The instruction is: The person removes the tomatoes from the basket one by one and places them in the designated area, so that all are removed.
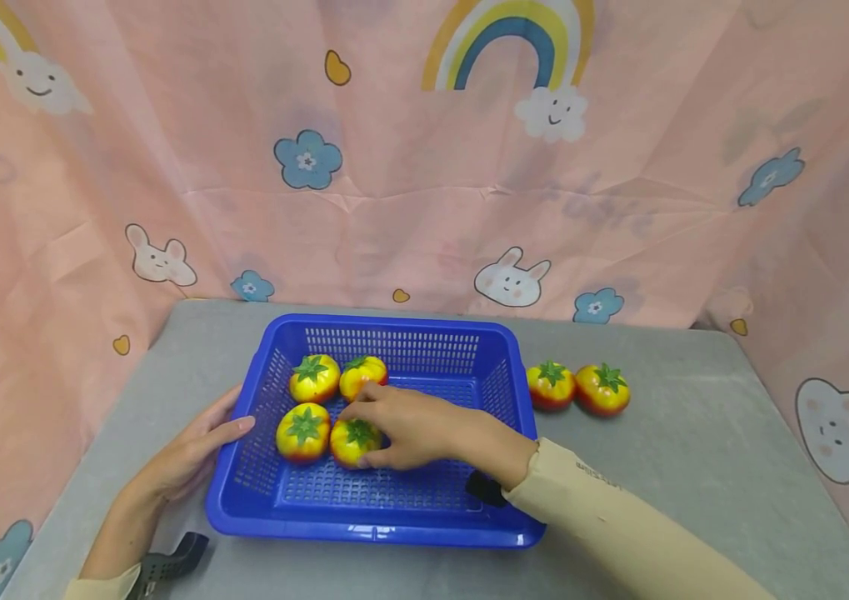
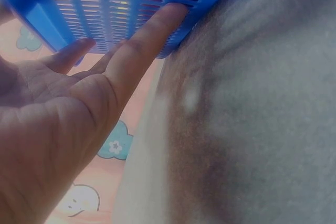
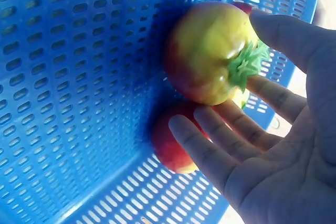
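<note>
A blue plastic basket (image 1: 382, 533) with slotted walls holds several yellow-and-red toy tomatoes with green leafy tops, grouped at its left side. Over the front tomato (image 1: 349, 446) nearest the middle is my right hand (image 1: 420, 429), thumb and fingers spread about its top. In the right wrist view the fingers look fairly straight beside this tomato (image 3: 205, 56), with another tomato (image 3: 173, 140) below. My left hand (image 1: 187, 450) rests at the basket's left wall, thumb by the rim; in the left wrist view a straight finger touches the slotted wall (image 2: 115, 9).
Two more tomatoes, one (image 1: 550, 387) close to the basket and one (image 1: 602, 390) beside it, sit on the grey table (image 1: 701, 467) to the right. A pink patterned curtain (image 1: 394, 217) hangs behind and along both sides.
</note>
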